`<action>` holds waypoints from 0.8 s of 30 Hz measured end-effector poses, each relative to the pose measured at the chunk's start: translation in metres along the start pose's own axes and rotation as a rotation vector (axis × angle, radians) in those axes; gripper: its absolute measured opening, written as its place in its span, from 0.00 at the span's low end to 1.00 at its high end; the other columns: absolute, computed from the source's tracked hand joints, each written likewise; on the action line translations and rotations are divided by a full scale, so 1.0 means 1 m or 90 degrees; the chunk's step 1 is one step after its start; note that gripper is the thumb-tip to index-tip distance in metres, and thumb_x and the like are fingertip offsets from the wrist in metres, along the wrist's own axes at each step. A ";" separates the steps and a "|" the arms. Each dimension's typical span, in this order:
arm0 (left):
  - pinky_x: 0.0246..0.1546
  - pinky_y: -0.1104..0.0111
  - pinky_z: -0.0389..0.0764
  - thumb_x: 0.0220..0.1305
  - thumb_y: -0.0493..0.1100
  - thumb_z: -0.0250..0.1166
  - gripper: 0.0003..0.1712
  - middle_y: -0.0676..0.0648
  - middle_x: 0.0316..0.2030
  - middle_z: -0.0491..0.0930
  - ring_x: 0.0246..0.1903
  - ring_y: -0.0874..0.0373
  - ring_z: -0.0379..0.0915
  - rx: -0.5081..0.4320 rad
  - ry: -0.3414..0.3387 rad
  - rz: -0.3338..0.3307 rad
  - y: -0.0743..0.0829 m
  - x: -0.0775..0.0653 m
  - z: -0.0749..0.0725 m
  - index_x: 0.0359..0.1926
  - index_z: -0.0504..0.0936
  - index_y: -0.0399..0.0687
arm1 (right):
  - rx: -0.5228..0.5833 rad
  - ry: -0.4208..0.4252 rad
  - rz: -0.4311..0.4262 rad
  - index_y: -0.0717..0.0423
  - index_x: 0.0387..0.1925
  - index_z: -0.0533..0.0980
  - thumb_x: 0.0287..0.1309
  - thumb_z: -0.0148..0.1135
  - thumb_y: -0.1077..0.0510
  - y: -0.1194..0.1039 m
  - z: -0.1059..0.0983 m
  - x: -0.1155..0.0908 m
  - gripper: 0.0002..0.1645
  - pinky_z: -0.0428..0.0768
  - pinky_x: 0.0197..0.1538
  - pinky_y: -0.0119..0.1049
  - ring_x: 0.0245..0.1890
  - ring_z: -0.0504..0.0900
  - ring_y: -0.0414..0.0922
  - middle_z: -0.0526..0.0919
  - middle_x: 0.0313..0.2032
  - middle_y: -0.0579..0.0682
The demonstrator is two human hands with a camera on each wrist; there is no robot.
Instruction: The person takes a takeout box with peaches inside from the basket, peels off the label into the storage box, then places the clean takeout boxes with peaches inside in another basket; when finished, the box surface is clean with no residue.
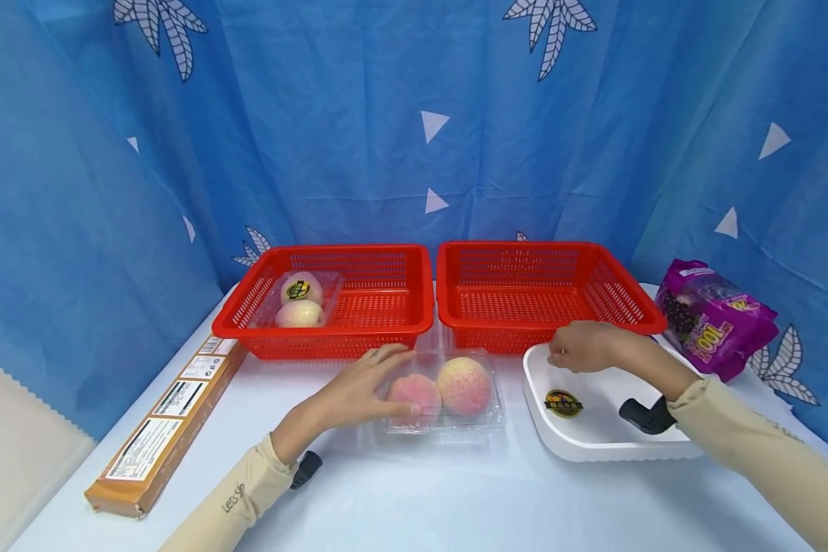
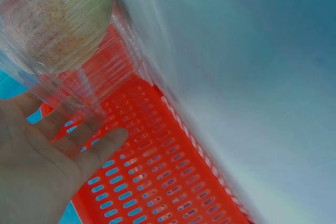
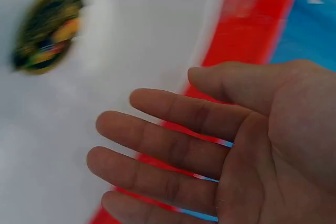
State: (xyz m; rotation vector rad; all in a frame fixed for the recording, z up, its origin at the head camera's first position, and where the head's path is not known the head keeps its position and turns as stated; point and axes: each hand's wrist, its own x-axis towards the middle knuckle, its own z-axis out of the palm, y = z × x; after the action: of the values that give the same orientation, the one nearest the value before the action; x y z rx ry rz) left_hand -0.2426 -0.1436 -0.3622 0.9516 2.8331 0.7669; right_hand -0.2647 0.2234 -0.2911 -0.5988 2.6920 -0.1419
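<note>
In the head view, my left hand reaches over the left end of a clear plastic box on the table, thumb across its front part. Two pink-yellow peaches lie inside. The left wrist view shows loosely extended fingers at the wall of the plastic box; the thumb is hidden there. My right hand hovers at the back left of a shallow white tray. Its spread, lightly bent fingers hold nothing. An oval black-and-gold label shows in the tray.
Behind stand two red slotted baskets. The left basket contains another clear box of peaches; the right basket stands beside it. A long carton lies at left, a purple bag at right. A blue curtain hangs behind.
</note>
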 end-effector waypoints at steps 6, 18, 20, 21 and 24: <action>0.60 0.43 0.67 0.52 0.71 0.64 0.50 0.52 0.69 0.59 0.67 0.49 0.56 -0.008 0.004 0.013 -0.002 0.001 0.002 0.72 0.60 0.60 | 0.023 0.077 -0.105 0.51 0.46 0.81 0.60 0.62 0.51 -0.030 -0.018 -0.002 0.15 0.82 0.38 0.35 0.33 0.78 0.39 0.84 0.37 0.43; 0.60 0.43 0.66 0.52 0.71 0.64 0.49 0.53 0.70 0.57 0.68 0.50 0.55 -0.024 -0.001 0.008 -0.004 0.000 0.003 0.72 0.60 0.61 | 0.009 -0.010 -0.184 0.55 0.63 0.70 0.64 0.57 0.50 -0.082 -0.014 0.043 0.28 0.73 0.60 0.50 0.58 0.74 0.52 0.77 0.57 0.52; 0.60 0.43 0.66 0.52 0.71 0.64 0.49 0.53 0.69 0.57 0.68 0.50 0.55 -0.025 -0.002 0.008 -0.004 0.000 0.002 0.72 0.60 0.61 | 0.011 -0.025 -0.186 0.57 0.64 0.68 0.65 0.56 0.47 -0.085 -0.011 0.051 0.30 0.72 0.62 0.50 0.58 0.73 0.52 0.76 0.58 0.53; 0.60 0.44 0.66 0.52 0.71 0.64 0.49 0.53 0.69 0.58 0.68 0.50 0.55 -0.024 -0.003 0.009 -0.004 0.000 0.002 0.72 0.60 0.61 | 0.013 -0.031 -0.187 0.57 0.64 0.68 0.65 0.55 0.45 -0.086 -0.010 0.055 0.31 0.71 0.63 0.50 0.59 0.73 0.52 0.76 0.58 0.53; 0.60 0.44 0.67 0.52 0.71 0.64 0.49 0.53 0.69 0.58 0.67 0.51 0.55 -0.024 -0.004 0.011 -0.004 0.001 0.002 0.72 0.60 0.61 | 0.021 -0.046 -0.182 0.58 0.67 0.65 0.68 0.51 0.44 -0.089 -0.007 0.063 0.33 0.66 0.66 0.51 0.62 0.70 0.53 0.73 0.61 0.54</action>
State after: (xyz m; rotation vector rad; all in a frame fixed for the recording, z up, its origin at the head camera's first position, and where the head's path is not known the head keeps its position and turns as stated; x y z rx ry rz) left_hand -0.2455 -0.1448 -0.3659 0.9730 2.7979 0.8148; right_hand -0.2855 0.1164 -0.2908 -0.9574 2.5162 -0.2340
